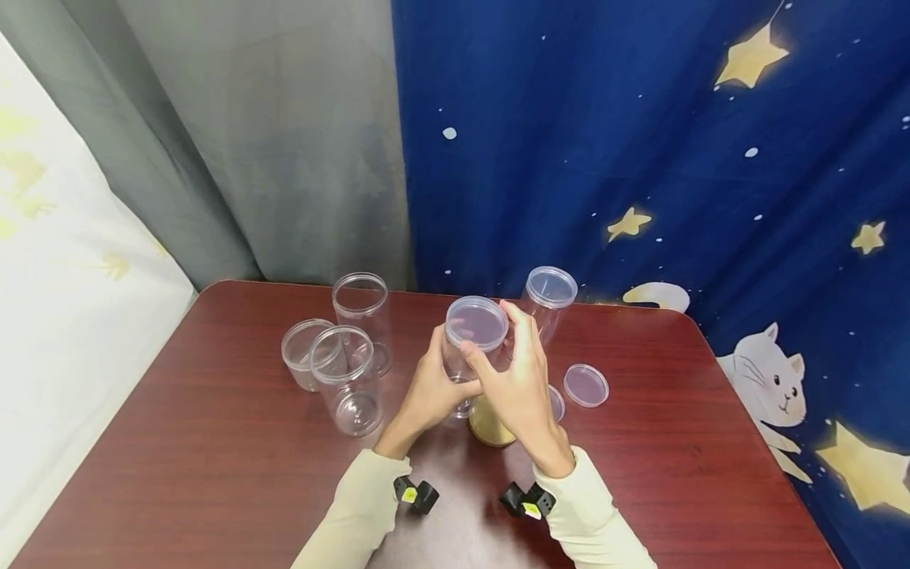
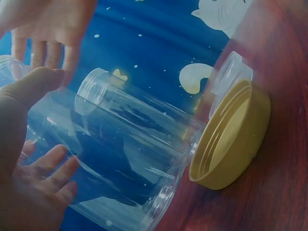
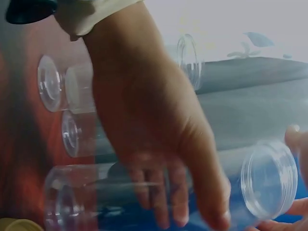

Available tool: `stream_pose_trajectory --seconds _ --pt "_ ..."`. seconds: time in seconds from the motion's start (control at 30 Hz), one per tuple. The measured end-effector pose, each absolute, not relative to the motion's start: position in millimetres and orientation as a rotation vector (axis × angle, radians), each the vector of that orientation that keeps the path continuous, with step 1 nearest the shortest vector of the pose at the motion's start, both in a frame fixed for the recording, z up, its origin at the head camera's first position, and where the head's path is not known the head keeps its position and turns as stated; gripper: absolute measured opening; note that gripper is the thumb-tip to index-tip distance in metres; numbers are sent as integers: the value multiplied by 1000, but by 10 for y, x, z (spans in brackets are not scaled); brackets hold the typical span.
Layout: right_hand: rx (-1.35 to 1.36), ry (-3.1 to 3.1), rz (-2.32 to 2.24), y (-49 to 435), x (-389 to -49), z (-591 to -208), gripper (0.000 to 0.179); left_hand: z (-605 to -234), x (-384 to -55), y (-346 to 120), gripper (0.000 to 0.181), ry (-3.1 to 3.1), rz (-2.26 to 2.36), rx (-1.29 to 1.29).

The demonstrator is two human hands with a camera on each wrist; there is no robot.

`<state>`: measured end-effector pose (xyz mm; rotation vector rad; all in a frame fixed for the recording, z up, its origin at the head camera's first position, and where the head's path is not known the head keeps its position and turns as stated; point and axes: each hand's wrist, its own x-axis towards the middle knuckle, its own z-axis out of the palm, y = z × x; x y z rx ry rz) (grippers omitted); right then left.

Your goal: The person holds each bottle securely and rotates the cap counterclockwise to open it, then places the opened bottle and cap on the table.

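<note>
A tall clear jar [image 1: 460, 370] with a screw-threaded rim stands upright in the middle. My left hand [image 1: 435, 389] grips its body, the thumb on the near side and the fingers round the far side, as the left wrist view shows. On the jar's top is a clear, purplish lid [image 1: 478, 320], and my right hand [image 1: 520, 383] holds its rim between thumb and fingers. A yellow lid [image 2: 231, 137] lies on the table just beyond the jar's foot, partly hidden by my right hand in the head view.
To the left stand two tall uncovered jars [image 1: 355, 395] and a short jar [image 1: 302, 359]. A lidded tall jar [image 1: 550, 288] stands behind my right hand. Loose clear lids [image 1: 586, 386] lie to the right on the reddish table [image 1: 675, 442]. Curtains [image 1: 498, 158] hang behind.
</note>
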<state>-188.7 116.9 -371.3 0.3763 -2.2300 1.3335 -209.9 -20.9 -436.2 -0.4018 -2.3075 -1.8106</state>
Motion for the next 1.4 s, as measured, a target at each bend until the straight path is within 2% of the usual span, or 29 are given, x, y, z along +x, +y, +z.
stream_pose_trajectory --seconds 0.17,0.4,0.93,1.4 --pt "326 -2232 1172 1139 -1846 -3704 54 -4387 -2074 -194 86 -2337 -1798 -427" --pt "332 -2254 1094 1118 -1869 -3693 67 -4372 -2076 -222 84 -2310 -1771 -465" --pt "462 -2217 1311 1277 -1947 -3631 60 -4344 -2093 -183 85 -2292 -1860 -474" --pt "666 -2285 1499 1434 -1996 -3600 62 -4316 -2108 -240 88 -2284 -1894 -549"
